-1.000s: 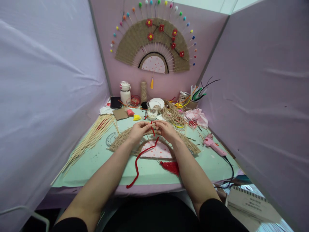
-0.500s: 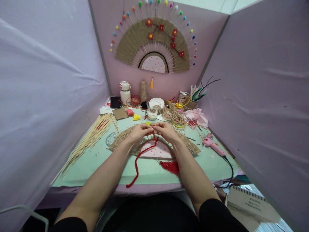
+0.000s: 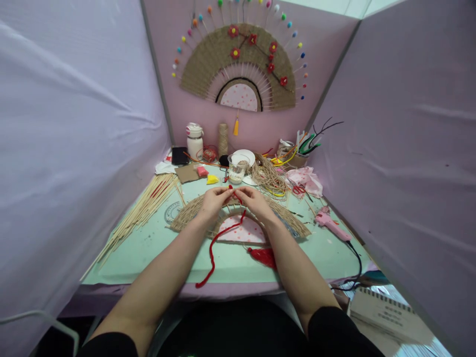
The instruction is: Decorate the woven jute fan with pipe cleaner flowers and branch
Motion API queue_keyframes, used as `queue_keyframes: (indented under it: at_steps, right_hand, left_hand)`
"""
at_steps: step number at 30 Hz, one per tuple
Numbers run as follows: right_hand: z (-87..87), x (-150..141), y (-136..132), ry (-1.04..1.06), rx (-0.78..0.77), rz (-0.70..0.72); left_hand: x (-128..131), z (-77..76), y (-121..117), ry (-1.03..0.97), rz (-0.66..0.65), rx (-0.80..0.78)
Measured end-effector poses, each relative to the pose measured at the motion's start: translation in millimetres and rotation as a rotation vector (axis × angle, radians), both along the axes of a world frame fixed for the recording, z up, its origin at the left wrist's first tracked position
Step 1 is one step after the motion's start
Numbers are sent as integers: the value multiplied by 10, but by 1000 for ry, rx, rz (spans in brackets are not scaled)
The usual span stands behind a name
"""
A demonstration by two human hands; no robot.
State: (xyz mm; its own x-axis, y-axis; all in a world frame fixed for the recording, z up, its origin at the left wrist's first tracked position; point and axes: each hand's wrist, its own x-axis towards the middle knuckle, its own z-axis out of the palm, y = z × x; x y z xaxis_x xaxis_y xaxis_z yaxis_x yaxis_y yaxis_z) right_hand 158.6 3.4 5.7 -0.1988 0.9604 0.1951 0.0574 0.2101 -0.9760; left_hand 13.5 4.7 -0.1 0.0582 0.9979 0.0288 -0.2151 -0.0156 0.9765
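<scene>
Both hands meet over a half-round twine-woven fan (image 3: 186, 214) on the table. My left hand (image 3: 214, 203) pinches a short bent length of red pipe cleaner (image 3: 237, 197) at its upper end. The fingertips of my right hand (image 3: 255, 201) close on the same length, close beside the left ones. A longer red pipe cleaner (image 3: 212, 254) trails across the fan's dotted pink centre (image 3: 245, 232) to the table's front edge; whether it joins the held length I cannot tell. Beside my right forearm lies a red tassel (image 3: 263, 256), partly covered.
Thin wooden sticks (image 3: 137, 210) lie at left. A pink glue gun (image 3: 332, 224) with a black cord rests at right. Behind the hands stand a clear cup (image 3: 237, 173), a twine bundle (image 3: 268, 174) and a white bottle (image 3: 195, 144). A finished fan (image 3: 201, 64) hangs on the back wall.
The red pipe cleaner between my fingers has shifted: its top end now pokes up by my left fingertips and it slants down toward the right. The view has moved slightly.
</scene>
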Motion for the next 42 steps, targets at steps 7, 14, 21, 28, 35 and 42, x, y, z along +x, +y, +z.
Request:
queue_keyframes:
  at_steps: [7, 14, 21, 28, 35, 42]
  right_hand:
    - [55, 31, -49, -5, -14, -47]
    - [-17, 53, 9, -78, 33, 4]
    - [-76, 93, 50, -579, 530, -198]
    - [-16, 66, -35, -792, 678, -447]
    - [-56, 58, -5, -670, 694, -424]
    - [-90, 23, 17, -523, 561, -330]
  left_hand:
    - [-23, 29, 23, 6, -11, -38]
    - [-29, 21, 42, 97, -8, 4]
    - [-123, -31, 90, 511, 44, 193]
    - [-125, 81, 8, 533, -152, 167]
    - [-97, 94, -19, 339, -198, 117]
    - [-77, -7, 52, 432, -76, 184]
